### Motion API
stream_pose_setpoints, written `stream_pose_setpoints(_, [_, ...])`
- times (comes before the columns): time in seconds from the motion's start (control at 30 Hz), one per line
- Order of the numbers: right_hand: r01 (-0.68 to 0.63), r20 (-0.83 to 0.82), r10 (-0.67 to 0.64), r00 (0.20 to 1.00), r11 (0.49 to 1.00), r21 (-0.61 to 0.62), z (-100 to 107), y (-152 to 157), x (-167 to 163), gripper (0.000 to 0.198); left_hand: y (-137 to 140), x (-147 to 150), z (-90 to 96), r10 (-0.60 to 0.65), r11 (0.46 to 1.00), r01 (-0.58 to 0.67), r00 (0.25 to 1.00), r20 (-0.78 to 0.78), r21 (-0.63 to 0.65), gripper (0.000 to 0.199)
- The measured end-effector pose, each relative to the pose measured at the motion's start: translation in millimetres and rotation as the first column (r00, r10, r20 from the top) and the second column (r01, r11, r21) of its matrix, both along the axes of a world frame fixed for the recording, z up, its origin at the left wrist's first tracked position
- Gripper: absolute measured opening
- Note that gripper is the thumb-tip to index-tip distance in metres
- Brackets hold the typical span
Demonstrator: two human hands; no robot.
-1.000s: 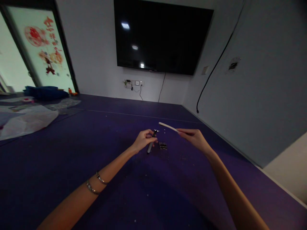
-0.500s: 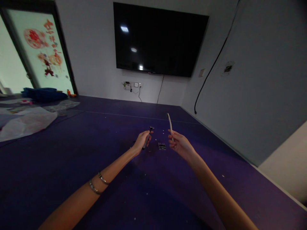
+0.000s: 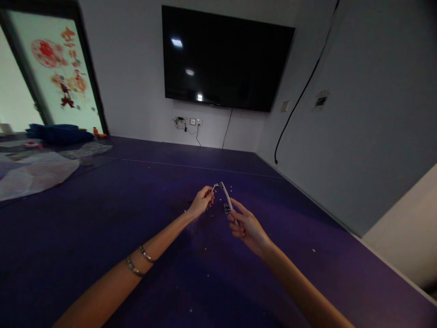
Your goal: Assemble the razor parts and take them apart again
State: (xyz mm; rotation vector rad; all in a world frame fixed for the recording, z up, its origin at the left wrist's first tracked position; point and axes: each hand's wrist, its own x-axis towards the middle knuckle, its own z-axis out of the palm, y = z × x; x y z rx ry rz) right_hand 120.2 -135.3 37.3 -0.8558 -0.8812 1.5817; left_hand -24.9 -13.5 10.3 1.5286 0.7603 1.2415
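Note:
My left hand (image 3: pixel 201 203) is closed round the dark handle of a slim tool with a small angled metal head (image 3: pixel 215 186); its exact kind is too small to tell. In my right hand (image 3: pixel 248 228) is a thin, slightly curved white toothbrush (image 3: pixel 226 195) with a dark tip. The brush leans up and to the left, its tip at the tool's head; whether they touch I cannot tell. Below, on the dark purple surface (image 3: pixel 164 264), lies a small black and silver object (image 3: pixel 226 208), partly hidden behind my right fingers and the brush.
Small white specks are scattered over the surface. Clear plastic sheeting (image 3: pixel 41 175) and a dark blue cloth bundle (image 3: pixel 59 133) lie at the far left. A black cable (image 3: pixel 300 98) hangs down the right wall. A television (image 3: pixel 225 59) is mounted ahead above sockets.
My right hand has moved left and slightly down, bringing the toothbrush tip over to the tool's head. My left hand stays nearly in place, still gripping the tool.

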Motion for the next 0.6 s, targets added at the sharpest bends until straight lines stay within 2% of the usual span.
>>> stream_pose_setpoints(0.13, [0.031, -0.019, -0.032, 0.999, 0.998, -0.046, -6.5, -11.2, -5.8, 0.054, 0.4, -1.4, -0.3, 0.02, 0.999, -0.02, 1.0, -0.003, 0.039, 0.015])
stream_pose_setpoints(0.33, [0.067, -0.086, -0.068, 0.994, 0.998, -0.013, -5.5, -8.2, -6.5, 0.056, -0.8, -0.3, -3.7, -0.013, 0.997, 0.017, 0.998, -0.056, 0.074, 0.015])
stream_pose_setpoints(0.5, [0.105, -0.083, -0.108, 0.991, 0.994, -0.031, -9.6, -17.1, -17.9, 0.057, -1.0, -1.1, -2.1, 0.016, 0.995, -0.01, 0.998, -0.056, 0.102, 0.012])
stream_pose_setpoints(0.6, [0.15, -0.103, -0.148, 0.984, 0.989, 0.011, -8.9, -13.7, -18.6, 0.057, -4.1, 1.6, -1.2, 0.007, 0.995, -0.001, 0.998, -0.059, 0.099, 0.012])
